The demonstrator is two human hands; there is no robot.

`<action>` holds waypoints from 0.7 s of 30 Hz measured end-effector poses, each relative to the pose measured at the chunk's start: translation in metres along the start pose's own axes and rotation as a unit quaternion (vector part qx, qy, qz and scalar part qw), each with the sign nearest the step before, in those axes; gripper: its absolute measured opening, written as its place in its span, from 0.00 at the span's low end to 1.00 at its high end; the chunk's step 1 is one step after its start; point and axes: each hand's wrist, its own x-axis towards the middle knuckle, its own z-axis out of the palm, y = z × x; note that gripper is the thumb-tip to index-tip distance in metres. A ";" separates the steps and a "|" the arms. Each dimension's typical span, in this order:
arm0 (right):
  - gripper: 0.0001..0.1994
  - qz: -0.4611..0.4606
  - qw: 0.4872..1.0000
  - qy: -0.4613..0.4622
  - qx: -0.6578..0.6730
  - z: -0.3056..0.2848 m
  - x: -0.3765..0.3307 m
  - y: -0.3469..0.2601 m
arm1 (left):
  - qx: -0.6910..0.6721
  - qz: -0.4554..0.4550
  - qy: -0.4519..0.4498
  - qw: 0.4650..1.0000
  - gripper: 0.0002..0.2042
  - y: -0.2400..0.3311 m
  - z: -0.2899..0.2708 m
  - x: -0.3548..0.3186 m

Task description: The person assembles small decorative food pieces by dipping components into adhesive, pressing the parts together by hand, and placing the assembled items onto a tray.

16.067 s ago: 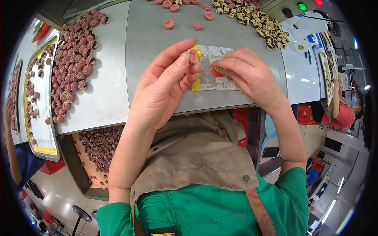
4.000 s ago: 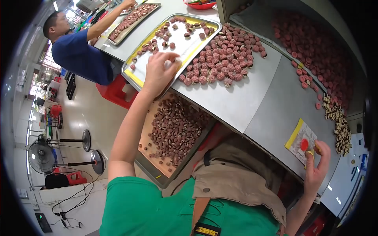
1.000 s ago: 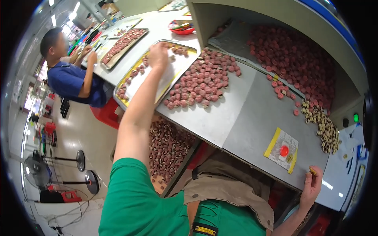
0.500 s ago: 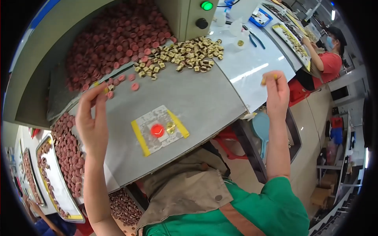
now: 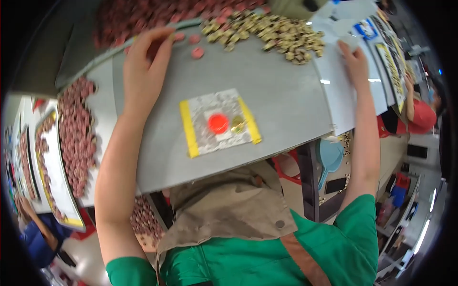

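Observation:
My left hand (image 5: 147,66) reaches to the far left of the grey worktop (image 5: 157,167). Its thumb and forefinger come together beside a few loose round pink pieces (image 5: 197,52). Whatever is between the tips is hidden. My right hand (image 5: 357,64) is over the white board at the right, closed near a translucent whitish thing (image 5: 350,42); its grip is too blurred to name. Between my arms lies a white square mat (image 5: 195,107) with yellow tape along two sides. On it sit a bright red disc (image 5: 218,124) and a clear yellowish round piece (image 5: 238,125).
Pink pieces (image 5: 143,14) heap at the back; small cream-and-dark pieces (image 5: 267,31) pile beside them. More pink pieces (image 5: 76,138) lie left, near a tray (image 5: 67,176). A blue dustpan (image 5: 329,155) is below right. Co-workers (image 5: 420,112) sit at both sides.
The view has shifted, so the mat appears higher and further right. My right hand has moved onto the white board by the whitish thing. My left hand stays near the loose pink pieces.

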 end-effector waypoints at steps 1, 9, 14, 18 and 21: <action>0.20 -0.038 0.997 -0.014 0.064 0.001 -0.014 -0.012 | 0.011 -0.022 0.004 1.000 0.08 -0.001 -0.004 -0.002; 0.20 -0.171 0.929 -0.253 0.209 0.032 -0.134 -0.096 | -0.006 -0.087 -0.004 0.996 0.06 0.012 -0.007 0.003; 0.21 -0.298 0.889 -0.299 0.176 0.049 -0.163 -0.138 | -0.022 -0.071 -0.009 0.997 0.06 0.006 -0.008 0.000; 0.18 -0.344 0.882 -0.307 0.095 0.051 -0.163 -0.149 | -0.026 -0.066 -0.016 0.997 0.06 0.007 -0.009 -0.002; 0.18 -0.381 0.875 -0.296 0.041 0.052 -0.163 -0.157 | -0.015 -0.049 -0.010 0.999 0.06 0.005 -0.009 -0.004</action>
